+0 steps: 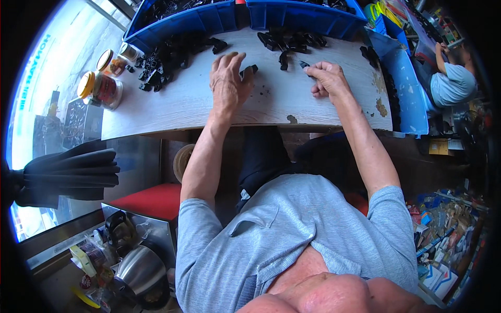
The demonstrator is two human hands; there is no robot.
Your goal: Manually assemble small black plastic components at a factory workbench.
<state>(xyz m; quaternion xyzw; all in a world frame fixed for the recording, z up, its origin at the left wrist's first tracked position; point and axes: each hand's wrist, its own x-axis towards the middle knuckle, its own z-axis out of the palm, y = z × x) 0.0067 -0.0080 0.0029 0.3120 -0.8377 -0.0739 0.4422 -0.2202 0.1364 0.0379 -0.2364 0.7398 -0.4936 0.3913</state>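
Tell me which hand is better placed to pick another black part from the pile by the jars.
Left. The left hand lies nearer that pile of black parts; the right hand sits farther off, pinching a small dark piece.

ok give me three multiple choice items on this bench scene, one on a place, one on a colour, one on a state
1. Where do the yellow-lidded glass jars stand on the pale wooden table?
A. its left end
B. its right end
C. its middle

2. What colour are the plastic bins behind the table?
A. red
B. blue
C. green

3. What is the left hand doing?
A. hanging below the table
B. holding a jar
C. resting on a small black plastic part

Answers: 1 A, the jars are near the left edge. 2 B, the walls are blue. 3 C, the fingers touch the part.
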